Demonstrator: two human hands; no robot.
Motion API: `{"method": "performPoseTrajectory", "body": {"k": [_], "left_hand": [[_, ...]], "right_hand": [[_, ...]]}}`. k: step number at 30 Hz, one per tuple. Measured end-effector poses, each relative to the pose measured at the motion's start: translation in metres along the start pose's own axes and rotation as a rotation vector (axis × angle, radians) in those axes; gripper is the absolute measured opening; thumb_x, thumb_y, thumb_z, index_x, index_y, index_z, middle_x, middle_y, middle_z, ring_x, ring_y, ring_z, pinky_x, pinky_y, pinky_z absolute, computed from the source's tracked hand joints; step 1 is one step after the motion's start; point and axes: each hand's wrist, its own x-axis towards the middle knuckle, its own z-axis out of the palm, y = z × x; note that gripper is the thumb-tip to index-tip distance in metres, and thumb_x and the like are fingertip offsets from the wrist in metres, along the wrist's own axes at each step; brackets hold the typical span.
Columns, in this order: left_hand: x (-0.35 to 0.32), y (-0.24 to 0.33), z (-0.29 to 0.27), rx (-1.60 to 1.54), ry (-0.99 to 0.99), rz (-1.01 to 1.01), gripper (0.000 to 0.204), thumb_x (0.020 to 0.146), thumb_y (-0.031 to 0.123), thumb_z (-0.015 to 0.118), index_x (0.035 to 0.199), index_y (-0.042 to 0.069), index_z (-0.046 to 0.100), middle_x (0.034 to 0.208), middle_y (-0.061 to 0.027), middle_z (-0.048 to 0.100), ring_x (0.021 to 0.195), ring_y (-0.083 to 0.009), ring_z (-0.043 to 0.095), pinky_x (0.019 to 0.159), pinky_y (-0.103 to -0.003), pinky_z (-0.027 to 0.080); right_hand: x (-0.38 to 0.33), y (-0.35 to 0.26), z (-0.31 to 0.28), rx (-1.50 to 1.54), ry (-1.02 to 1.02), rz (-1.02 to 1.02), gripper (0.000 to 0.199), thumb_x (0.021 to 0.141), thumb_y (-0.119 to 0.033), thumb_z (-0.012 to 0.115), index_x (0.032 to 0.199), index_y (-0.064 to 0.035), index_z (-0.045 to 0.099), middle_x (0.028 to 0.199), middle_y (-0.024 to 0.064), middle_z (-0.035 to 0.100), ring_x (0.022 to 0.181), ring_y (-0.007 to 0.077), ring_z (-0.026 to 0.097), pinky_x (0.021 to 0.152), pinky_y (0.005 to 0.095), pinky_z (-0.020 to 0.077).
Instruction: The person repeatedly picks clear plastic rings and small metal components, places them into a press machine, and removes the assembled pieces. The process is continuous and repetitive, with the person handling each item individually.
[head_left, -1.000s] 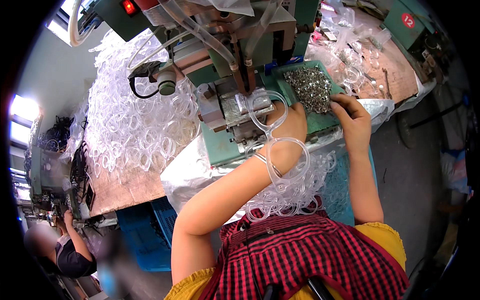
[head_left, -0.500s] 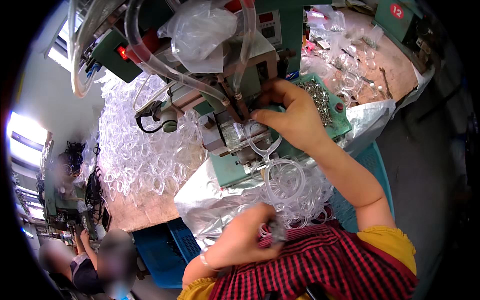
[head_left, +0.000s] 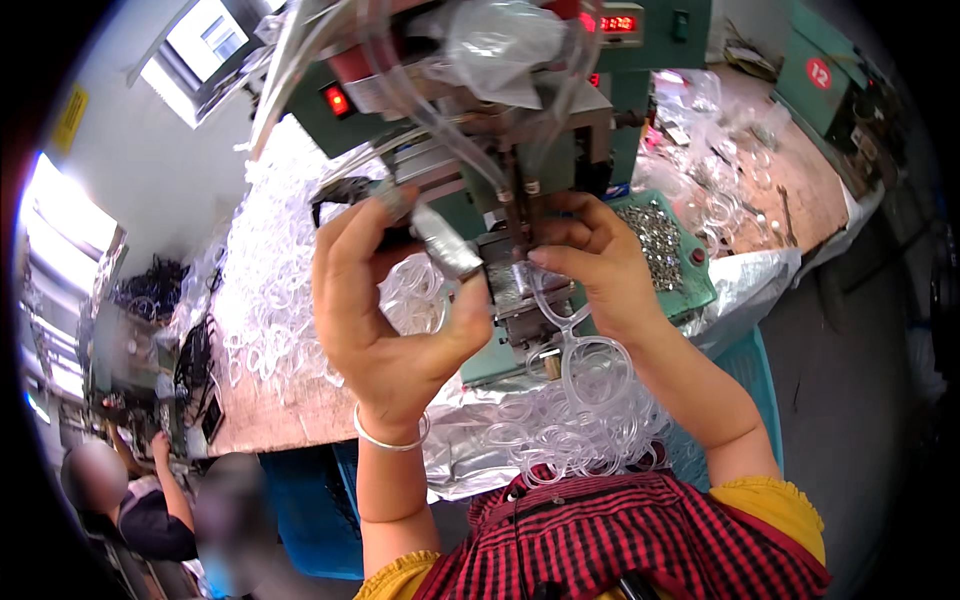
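Note:
A clear plastic looped piece (head_left: 597,372), like two joined rings, hangs at the front of the bench press (head_left: 520,290). My right hand (head_left: 600,265) pinches its upper end at the metal die, below the two feed tubes (head_left: 440,125). My left hand (head_left: 385,320) is raised to the left of the die, its thumb and index finger curled together. Silvery wrapping appears to cover the index finger. Whatever sits between those fingertips, if anything, is too small to make out. Below the press lies a heap of similar clear rings (head_left: 560,430).
Another large heap of clear plastic loops (head_left: 285,300) covers the bench to the left. A green tray of small metal parts (head_left: 650,240) stands right of the press. Bags and loose pieces lie at the back right. A co-worker (head_left: 150,510) sits at lower left.
My left hand has risen from near my apron to beside the die. My right hand still pinches the clear piece at the press. The view has shifted slightly.

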Motion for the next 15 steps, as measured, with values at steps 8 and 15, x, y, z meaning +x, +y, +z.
{"method": "performPoseTrajectory", "body": {"k": [8,15], "left_hand": [[-0.064,-0.002,-0.08,0.401,0.132,-0.142,0.057,0.061,0.002,0.073,0.115,-0.003,0.056,0.107,-0.0123,0.055,0.094,-0.0203,0.058,0.079,-0.029,0.053],[-0.205,-0.109,-0.284,1.443,0.097,-0.813,0.051,0.069,0.028,0.073,0.105,-0.004,0.06,0.102,-0.0183,0.058,0.095,-0.0379,0.057,0.085,-0.045,0.047]], "right_hand": [[-0.039,-0.015,-0.013,-1.238,0.008,-0.607,0.039,0.087,-0.014,0.061,0.123,-0.0001,0.057,0.125,0.0183,0.058,0.116,0.0304,0.055,0.099,0.0382,0.0409],[-0.044,0.001,-0.102,-0.819,0.239,-0.282,0.032,0.095,-0.01,0.055,0.124,0.0007,0.057,0.123,0.011,0.06,0.116,0.0199,0.055,0.102,0.0319,0.0382]]}}
